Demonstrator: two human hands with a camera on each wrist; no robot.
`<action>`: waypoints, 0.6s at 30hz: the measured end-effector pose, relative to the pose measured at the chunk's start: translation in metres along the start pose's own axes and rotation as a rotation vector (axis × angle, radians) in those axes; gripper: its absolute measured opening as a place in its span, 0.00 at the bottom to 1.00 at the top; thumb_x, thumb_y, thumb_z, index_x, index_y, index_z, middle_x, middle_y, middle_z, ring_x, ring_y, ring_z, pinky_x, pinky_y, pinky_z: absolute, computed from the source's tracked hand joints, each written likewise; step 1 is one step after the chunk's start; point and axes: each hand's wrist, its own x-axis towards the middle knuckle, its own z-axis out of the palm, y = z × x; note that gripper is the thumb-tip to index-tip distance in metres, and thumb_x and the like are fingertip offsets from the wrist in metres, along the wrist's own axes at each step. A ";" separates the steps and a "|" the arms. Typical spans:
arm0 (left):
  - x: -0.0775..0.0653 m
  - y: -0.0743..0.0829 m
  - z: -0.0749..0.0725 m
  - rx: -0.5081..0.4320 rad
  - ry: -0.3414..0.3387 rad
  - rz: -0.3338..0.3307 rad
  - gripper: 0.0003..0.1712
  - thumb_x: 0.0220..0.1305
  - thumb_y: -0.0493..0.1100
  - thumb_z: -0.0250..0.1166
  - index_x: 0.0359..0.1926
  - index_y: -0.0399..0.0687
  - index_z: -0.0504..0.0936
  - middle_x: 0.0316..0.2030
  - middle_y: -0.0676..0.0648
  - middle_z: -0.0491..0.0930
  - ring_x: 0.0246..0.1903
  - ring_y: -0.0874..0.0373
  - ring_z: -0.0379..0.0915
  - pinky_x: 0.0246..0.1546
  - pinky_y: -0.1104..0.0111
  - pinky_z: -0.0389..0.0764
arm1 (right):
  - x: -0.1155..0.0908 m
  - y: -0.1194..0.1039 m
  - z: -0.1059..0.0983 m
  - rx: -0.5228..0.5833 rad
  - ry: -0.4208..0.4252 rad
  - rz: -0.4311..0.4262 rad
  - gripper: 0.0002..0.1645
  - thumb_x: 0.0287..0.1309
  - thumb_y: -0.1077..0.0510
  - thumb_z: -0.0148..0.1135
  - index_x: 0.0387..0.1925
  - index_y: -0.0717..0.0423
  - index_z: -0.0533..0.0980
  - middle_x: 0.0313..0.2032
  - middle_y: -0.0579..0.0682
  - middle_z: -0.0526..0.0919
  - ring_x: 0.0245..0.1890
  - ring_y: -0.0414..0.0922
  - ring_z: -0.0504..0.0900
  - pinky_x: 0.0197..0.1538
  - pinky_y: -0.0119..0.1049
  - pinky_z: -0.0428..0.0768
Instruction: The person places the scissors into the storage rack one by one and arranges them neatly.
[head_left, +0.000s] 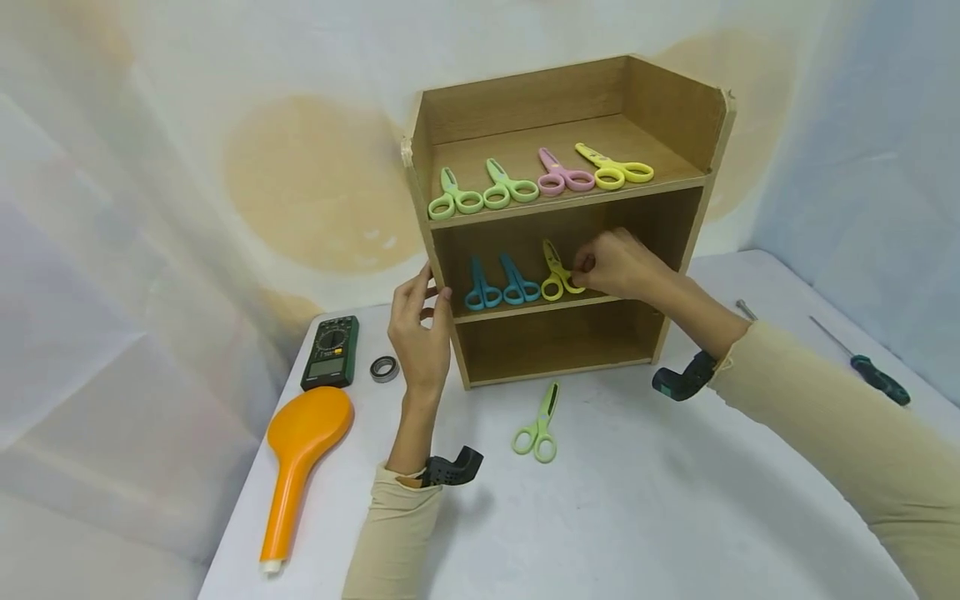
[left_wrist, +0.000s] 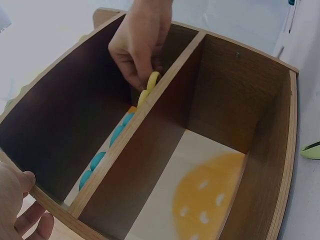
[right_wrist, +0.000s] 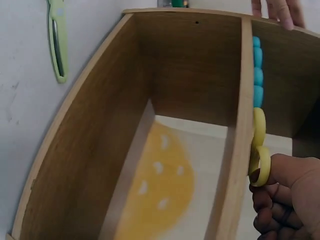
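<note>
On the middle shelf of a wooden shelf unit (head_left: 555, 379), my right hand (head_left: 618, 265) pinches one handle loop of the yellow scissors (head_left: 553, 271). The right wrist view shows the thumb and fingers on that yellow loop (right_wrist: 262, 167). Two blue scissors (head_left: 482, 287) (head_left: 517, 282) lie left of it. My left hand (head_left: 422, 329) rests against the unit's left side panel, its fingers (left_wrist: 35, 220) at the panel edge. Along the top shelf lie two green scissors (head_left: 455, 196) (head_left: 508, 185), pink scissors (head_left: 562, 173) and another yellow pair (head_left: 613, 167).
Green scissors (head_left: 538, 427) lie on the white table before the unit. To the left are a multimeter (head_left: 331, 353), a ring bearing (head_left: 384, 368) and an orange paddle-shaped object (head_left: 303, 442). A screwdriver (head_left: 873, 377) and a bolt (head_left: 746, 309) lie on the right.
</note>
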 end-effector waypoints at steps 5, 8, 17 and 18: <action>0.003 0.022 -0.001 -0.013 0.004 0.031 0.24 0.63 0.26 0.66 0.61 0.29 0.77 0.47 0.34 0.78 0.44 0.43 0.81 0.34 0.62 0.82 | -0.003 0.006 0.003 0.006 -0.009 0.020 0.08 0.59 0.62 0.66 0.37 0.62 0.85 0.26 0.50 0.82 0.25 0.47 0.75 0.27 0.37 0.71; 0.004 0.031 -0.003 -0.013 0.004 0.036 0.24 0.63 0.25 0.65 0.61 0.28 0.77 0.47 0.34 0.78 0.43 0.42 0.81 0.34 0.59 0.83 | -0.010 0.005 0.002 0.018 0.008 0.029 0.10 0.61 0.60 0.66 0.40 0.63 0.85 0.30 0.52 0.85 0.28 0.48 0.76 0.28 0.37 0.74; 0.002 0.023 -0.003 -0.003 0.004 0.030 0.24 0.64 0.27 0.65 0.62 0.31 0.77 0.47 0.34 0.78 0.44 0.45 0.81 0.35 0.62 0.82 | -0.057 -0.011 0.007 -0.013 0.154 -0.130 0.06 0.60 0.60 0.69 0.35 0.60 0.86 0.28 0.49 0.83 0.28 0.45 0.75 0.30 0.36 0.77; 0.003 0.023 -0.004 0.002 0.006 0.028 0.24 0.64 0.27 0.65 0.61 0.31 0.77 0.47 0.33 0.78 0.44 0.45 0.81 0.35 0.62 0.82 | -0.064 -0.014 0.010 -0.009 0.154 -0.153 0.05 0.60 0.60 0.69 0.34 0.59 0.86 0.27 0.48 0.82 0.27 0.44 0.75 0.30 0.36 0.77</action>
